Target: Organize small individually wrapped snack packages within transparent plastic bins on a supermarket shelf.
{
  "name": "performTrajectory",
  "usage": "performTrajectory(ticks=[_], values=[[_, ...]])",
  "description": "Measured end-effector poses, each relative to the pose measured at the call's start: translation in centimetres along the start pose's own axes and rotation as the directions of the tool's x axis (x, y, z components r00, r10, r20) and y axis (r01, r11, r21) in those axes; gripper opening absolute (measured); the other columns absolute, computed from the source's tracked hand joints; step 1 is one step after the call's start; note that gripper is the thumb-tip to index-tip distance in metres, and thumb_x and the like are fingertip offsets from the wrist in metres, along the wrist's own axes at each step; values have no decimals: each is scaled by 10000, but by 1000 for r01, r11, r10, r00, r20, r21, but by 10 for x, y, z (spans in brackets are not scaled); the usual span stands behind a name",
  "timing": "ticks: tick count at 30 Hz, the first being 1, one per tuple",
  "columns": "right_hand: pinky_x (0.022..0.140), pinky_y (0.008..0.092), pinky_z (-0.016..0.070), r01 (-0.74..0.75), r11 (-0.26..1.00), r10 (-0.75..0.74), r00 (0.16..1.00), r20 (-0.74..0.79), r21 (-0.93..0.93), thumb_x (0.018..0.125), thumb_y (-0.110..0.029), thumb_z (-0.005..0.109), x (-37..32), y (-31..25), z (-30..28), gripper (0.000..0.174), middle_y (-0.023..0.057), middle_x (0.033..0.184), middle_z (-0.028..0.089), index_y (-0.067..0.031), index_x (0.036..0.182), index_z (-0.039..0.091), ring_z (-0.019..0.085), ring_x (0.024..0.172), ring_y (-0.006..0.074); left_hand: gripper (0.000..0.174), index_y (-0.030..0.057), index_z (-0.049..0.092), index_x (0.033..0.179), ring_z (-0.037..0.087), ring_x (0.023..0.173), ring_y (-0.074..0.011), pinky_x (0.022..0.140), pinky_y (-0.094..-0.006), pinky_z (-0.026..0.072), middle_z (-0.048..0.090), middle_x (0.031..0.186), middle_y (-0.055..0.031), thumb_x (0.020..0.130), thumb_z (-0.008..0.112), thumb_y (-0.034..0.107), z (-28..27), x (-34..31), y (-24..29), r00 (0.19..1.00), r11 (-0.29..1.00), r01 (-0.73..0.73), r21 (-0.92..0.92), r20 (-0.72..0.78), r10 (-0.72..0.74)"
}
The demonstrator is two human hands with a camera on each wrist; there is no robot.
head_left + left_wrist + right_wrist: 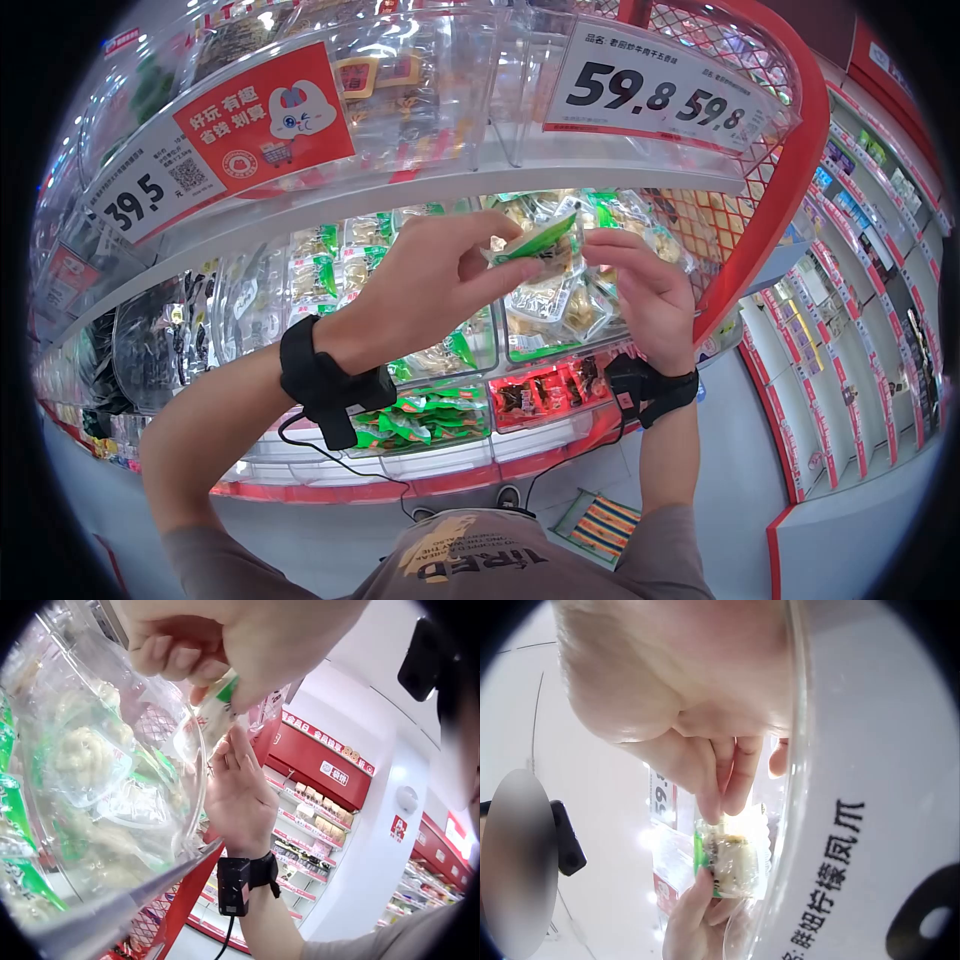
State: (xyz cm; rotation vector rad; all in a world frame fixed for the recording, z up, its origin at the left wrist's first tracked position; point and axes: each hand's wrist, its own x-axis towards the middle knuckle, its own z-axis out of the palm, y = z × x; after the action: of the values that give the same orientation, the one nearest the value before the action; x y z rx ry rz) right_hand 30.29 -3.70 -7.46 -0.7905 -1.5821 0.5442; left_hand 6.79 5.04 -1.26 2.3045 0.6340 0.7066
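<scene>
My left hand (440,275) pinches a small clear snack packet (545,238) with a green edge between thumb and fingers, above the bins. Pale food shows through the film of this packet (735,862) in the right wrist view. My right hand (650,290) is raised on the other side, fingers extended and slightly bent, fingertips close to the packet's free end. In the left wrist view the right palm (240,806) faces the camera, fingertips right by the packet. Below the hands, a clear bin holds similar packets (545,300).
Price signs (660,85) hang on the upper shelf just ahead. A red-rimmed mesh side (770,230) curves close to my right hand. Bins of green packets (425,420) and red packets (545,392) sit nearer my body. Stocked shelves (860,290) stand off to the right.
</scene>
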Motion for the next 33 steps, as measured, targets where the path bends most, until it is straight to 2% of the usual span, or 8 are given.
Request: performTrajectory(ticks=[2, 5, 14, 21, 25, 26, 29, 33], values=[[1029, 378, 408, 17, 999, -17, 1000, -11, 44, 865, -15, 510, -2, 3, 0, 319, 155, 1211, 633, 48, 1138, 664, 567, 1169, 254, 295, -9, 676, 1021, 388, 528, -30, 468, -251, 272, 479, 554, 13, 900, 689, 260, 3, -6, -9, 994, 982, -81, -171, -83, 67], [985, 370, 432, 26, 998, -26, 1000, -1, 63, 847, -12, 531, 1, 2, 2, 306, 162, 1143, 662, 46, 1109, 676, 595, 1097, 238, 325, -21, 674, 1037, 367, 554, -11, 478, -230, 261, 476, 597, 66, 900, 700, 273, -10, -27, -1, 995, 937, 20, -349, -88, -54], [822, 337, 469, -26, 995, 20, 998, 60, 101, 818, 11, 527, 3, 1, 3, 236, 144, 974, 690, 57, 993, 679, 610, 903, 206, 322, -28, 648, 1039, 534, 759, -45, 698, -225, 457, 609, 819, 8, 954, 604, 280, -82, -82, -44, 823, 785, 537, -309, -13, -568], [754, 323, 477, -38, 998, 37, 999, 31, 52, 784, -15, 523, 0, 3, 3, 223, 135, 853, 663, 70, 934, 664, 611, 809, 198, 248, 1, 601, 1097, 567, 769, -106, 708, -260, 468, 620, 872, -72, 912, 630, 165, -109, -86, -58, 924, 914, 288, 286, 170, -344], [744, 311, 471, -31, 999, 30, 999, 30, 14, 808, -53, 535, 0, 3, 2, 210, 127, 831, 649, 60, 933, 660, 607, 783, 188, 318, 58, 591, 1144, 611, 896, -327, 803, -410, 474, 633, 964, -179, 884, 625, 237, -108, -86, -55, 774, 763, 228, 605, 363, -519], [743, 311, 471, -33, 999, 33, 999, 22, 9, 813, -60, 538, 0, 4, 2, 210, 127, 832, 648, 60, 937, 659, 606, 781, 187, 343, 45, 572, 1175, 597, 1014, -356, 880, -441, 449, 641, 1025, -192, 903, 582, 253, -106, -83, -52, 664, 716, 273, 643, 412, -623], [744, 310, 471, -34, 999, 34, 999, 12, -7, 826, -73, 542, -1, 5, 3, 218, 127, 830, 644, 60, 957, 653, 607, 783, 185, 362, 29, 554, 1207, 581, 1076, -349, 907, -434, 445, 632, 1088, -190, 908, 568, 232, -96, -87, -73, 625, 674, 169, 720, 450, -637], [756, 311, 473, -34, 999, 34, 999, 6, 0, 837, -80, 544, -1, 5, 3, 233, 124, 833, 640, 63, 989, 646, 612, 797, 187, 347, -4, 546, 1160, 584, 1048, -366, 903, -447, 455, 605, 1101, -214, 842, 602, 126, -88, -102, -89, 805, 615, -21, 788, 378, -457]])
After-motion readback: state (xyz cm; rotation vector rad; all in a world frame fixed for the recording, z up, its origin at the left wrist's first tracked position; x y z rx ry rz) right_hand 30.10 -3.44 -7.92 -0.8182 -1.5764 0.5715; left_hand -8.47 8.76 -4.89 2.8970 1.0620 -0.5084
